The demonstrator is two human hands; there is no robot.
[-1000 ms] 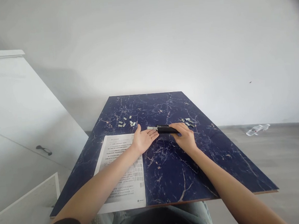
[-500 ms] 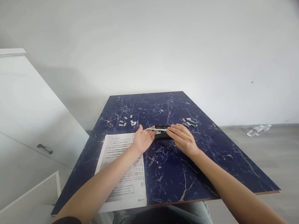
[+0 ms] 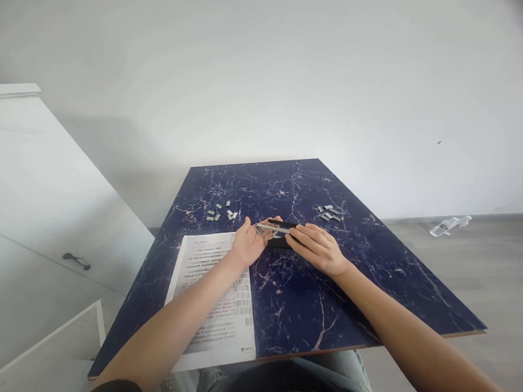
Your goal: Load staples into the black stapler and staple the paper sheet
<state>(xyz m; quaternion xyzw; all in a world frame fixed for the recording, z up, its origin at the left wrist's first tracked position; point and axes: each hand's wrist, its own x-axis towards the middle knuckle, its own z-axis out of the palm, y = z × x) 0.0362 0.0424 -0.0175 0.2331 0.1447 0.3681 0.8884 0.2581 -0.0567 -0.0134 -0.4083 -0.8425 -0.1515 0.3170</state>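
Note:
Above the middle of the dark blue marbled table [image 3: 292,302], an opened black stapler [image 3: 283,224] with a silvery metal rail is between my two hands. My right hand [image 3: 319,247] grips its right end, the fingers pressed together over the rail. At the left end my left hand [image 3: 248,243] has its palm turned up, the thumb standing apart and the fingers curled under and behind the stapler. Those fingertips are partly hidden. Small strips of staples [image 3: 231,214] lie beyond my left hand, and more staple strips [image 3: 329,213] lie beyond my right.
Printed sheets [image 3: 222,338] lie under my left forearm, reaching the table's front edge. A white cabinet [image 3: 24,178] with a dark handle [image 3: 76,261] stands at the left. Clear plastic packaging [image 3: 449,226] is on the floor at the right, by the wall [image 3: 278,68].
The stapler has tilted, its right end now lower and nearer to me. My right hand has shifted slightly left and down with it. My left hand stays nearly in place.

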